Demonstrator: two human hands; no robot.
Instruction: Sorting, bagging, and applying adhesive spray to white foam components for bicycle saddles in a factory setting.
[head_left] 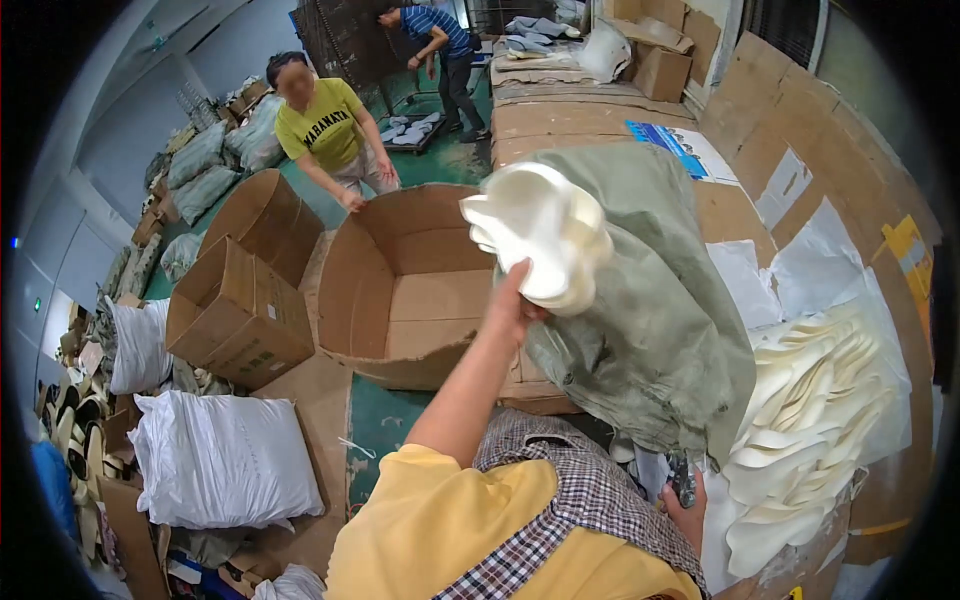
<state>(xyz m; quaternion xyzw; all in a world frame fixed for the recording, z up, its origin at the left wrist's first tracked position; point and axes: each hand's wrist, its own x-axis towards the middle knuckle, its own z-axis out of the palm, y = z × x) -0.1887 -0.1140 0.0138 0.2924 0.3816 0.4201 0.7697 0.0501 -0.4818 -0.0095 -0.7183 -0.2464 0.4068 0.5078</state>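
Note:
My left hand, arm stretched forward, is closed on a stack of cream-white insoles. The stack is held up beside a green-grey woven sack that lies draped over the bench edge. Low at the right, close to my checked apron, my right hand is closed around a small dark object whose kind I cannot make out. Right of it, a long overlapping row of similar cream insoles lies on white sheets on the bench.
A large open cardboard carton stands ahead on the left, with a person in a yellow-green shirt touching its rim. More cartons and a stuffed white sack are on the left. Farther back, a person in blue bends over.

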